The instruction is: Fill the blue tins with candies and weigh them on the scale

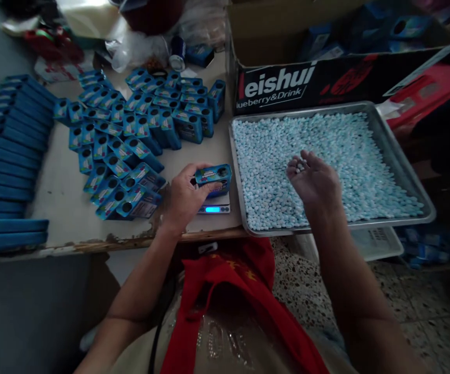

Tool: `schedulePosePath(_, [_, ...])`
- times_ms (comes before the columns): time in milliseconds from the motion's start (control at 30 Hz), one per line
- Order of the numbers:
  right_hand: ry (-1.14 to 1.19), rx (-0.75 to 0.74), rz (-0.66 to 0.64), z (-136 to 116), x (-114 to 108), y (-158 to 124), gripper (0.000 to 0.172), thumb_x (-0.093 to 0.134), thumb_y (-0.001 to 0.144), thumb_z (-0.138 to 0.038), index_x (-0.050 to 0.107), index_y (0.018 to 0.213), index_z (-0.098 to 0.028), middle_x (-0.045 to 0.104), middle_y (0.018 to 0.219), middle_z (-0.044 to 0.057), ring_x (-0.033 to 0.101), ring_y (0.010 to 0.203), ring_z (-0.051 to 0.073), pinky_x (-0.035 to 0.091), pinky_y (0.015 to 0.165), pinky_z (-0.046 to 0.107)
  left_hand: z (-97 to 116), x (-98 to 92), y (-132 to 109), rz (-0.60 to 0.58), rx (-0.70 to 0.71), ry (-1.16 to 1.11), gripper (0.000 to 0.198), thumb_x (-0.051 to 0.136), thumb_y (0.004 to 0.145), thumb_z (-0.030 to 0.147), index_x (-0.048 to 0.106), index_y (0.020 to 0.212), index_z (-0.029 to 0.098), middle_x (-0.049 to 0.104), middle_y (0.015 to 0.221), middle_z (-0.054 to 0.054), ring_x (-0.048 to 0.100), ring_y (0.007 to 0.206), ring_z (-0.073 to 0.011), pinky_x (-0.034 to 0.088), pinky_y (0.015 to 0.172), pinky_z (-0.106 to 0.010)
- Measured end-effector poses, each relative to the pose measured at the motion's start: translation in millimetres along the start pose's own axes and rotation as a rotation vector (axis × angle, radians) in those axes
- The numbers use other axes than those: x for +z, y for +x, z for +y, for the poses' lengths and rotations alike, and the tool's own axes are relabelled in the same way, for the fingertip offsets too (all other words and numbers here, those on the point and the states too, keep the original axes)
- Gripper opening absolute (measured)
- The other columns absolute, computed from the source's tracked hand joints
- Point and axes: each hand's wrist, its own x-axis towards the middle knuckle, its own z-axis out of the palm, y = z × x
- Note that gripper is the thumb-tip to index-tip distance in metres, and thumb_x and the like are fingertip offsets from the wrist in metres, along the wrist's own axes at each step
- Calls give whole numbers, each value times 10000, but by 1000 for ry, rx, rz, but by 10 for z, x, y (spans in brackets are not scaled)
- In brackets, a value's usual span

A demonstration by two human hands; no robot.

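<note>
My left hand (188, 195) is wrapped round a small blue box (214, 176) with a round hole in its top. Beneath that box is a small scale (213, 209) with a lit blue display. Over the metal tray (412, 171) my right hand (314, 179) is turned palm up, its fingers curled round a few pale candies (299, 165). Light blue and white candies (272, 176) cover the tray's bottom. Left of the scale, many blue boxes (127, 130) stand close together, most showing round holes in their tops.
Stacked blue boxes (10, 150) line the table's left side. A large black carton (279, 83) holding blue boxes stands behind the tray. A can (177, 52) and plastic bags (139, 49) lie at the back. The table's worn front edge (123, 243) runs before me.
</note>
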Motion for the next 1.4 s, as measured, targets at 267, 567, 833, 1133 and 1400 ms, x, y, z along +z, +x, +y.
schedulePosePath(267, [-19, 301, -141, -295, 312, -431, 374, 908, 825, -519, 789, 1094, -289, 783, 934, 39, 518, 614, 159, 374, 506, 312, -276, -106, -60, -72, 25, -90, 516, 1011, 866, 355, 807, 1325, 237, 854, 1256, -71, 829, 1155, -270, 680, 1061, -403])
schedulePosePath(567, [-772, 40, -513, -737, 613, -354, 152, 775, 902, -347, 836, 980, -231, 690, 718, 6, 568, 646, 174, 398, 622, 349, -187, -522, -127, 42, 92, -28, 620, 954, 948, 645, 757, 1424, 301, 829, 1348, -86, 803, 1288, -297, 662, 1139, -496])
schedulePosePath(833, [-1002, -120, -615, -959, 659, -112, 63, 799, 922, -273, 848, 943, -306, 669, 707, 0, 618, 687, 218, 467, 726, 412, -108, -704, -185, 101, 203, 95, 585, 856, 1007, 734, 754, 1413, 326, 783, 1357, -79, 787, 1225, -308, 685, 1055, -526])
schedulePosePath(1133, [-916, -145, -678, -1305, 1099, -141, 171, 874, 954, -450, 822, 955, -287, 656, 740, 20, 696, 846, 254, 548, 797, 404, -259, -631, -106, 17, 209, -26, 664, 960, 941, 653, 728, 1466, 319, 747, 1379, -93, 776, 1255, -323, 685, 1122, -538])
schedulePosePath(1400, [-963, -172, -710, -1430, 1392, -209, 70, 835, 969, -384, 829, 973, -314, 703, 806, 47, 724, 932, 309, 572, 843, 452, -267, -577, -165, -110, 108, 8, 754, 1064, 854, 411, 716, 1509, 281, 765, 1462, -96, 754, 1327, -322, 638, 1204, -465])
